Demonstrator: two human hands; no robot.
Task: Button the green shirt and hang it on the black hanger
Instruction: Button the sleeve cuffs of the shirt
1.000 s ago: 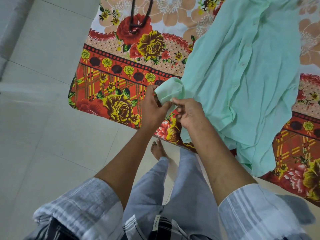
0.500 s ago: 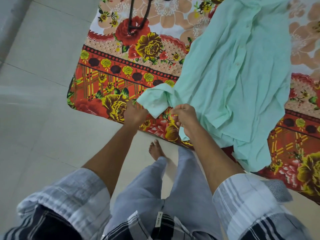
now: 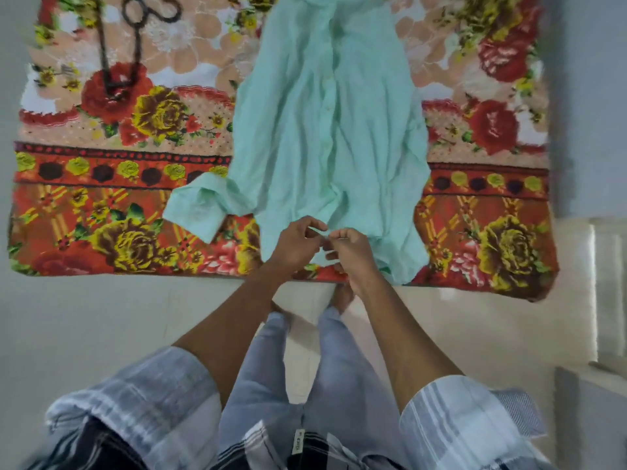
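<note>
Head view, looking down. I see the green shirt (image 3: 325, 137) laid flat, front up, on a floral blanket (image 3: 118, 212) spread over a pale tiled floor (image 3: 84, 327); its collar points away from me and its hem lies at the blanket's near edge. The placket runs down the middle, with small buttons faintly visible along it. One sleeve is folded out to the left, its cuff (image 3: 196, 212) resting on the blanket. My left hand (image 3: 295, 245) and right hand (image 3: 353, 256) meet at the bottom of the placket, fingertips of both pinching the shirt's front edges close together; motion blur hides whether a button sits between them. The black hanger (image 3: 122, 49) lies on the blanket's far left part, well apart from the shirt.
</note>
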